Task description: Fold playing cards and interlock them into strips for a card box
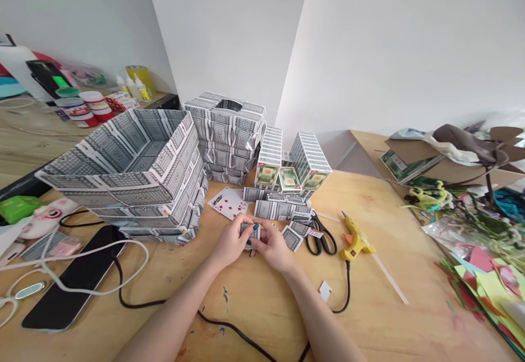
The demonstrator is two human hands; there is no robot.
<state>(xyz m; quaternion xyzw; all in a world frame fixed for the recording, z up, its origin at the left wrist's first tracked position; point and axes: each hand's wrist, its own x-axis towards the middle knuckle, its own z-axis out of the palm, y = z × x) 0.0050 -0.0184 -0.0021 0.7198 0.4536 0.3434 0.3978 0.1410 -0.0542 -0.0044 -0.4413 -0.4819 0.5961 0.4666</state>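
Observation:
My left hand (230,243) and my right hand (274,249) meet over the wooden table (254,302) and together pinch a small folded playing card piece (249,234) with a grey patterned back. Both hands are closed on it. Just beyond lie face-up diamond cards (228,202) and several folded card pieces (283,210). Black scissors (320,237) and a yellow glue gun (356,240) rest to the right of my right hand.
A large box built of cards (135,170) stands at left, a smaller card structure (227,132) behind it, and card packs (292,165) in the middle. A black device (74,280) with cables lies front left. Coloured paper and craft clutter (479,231) fill the right side.

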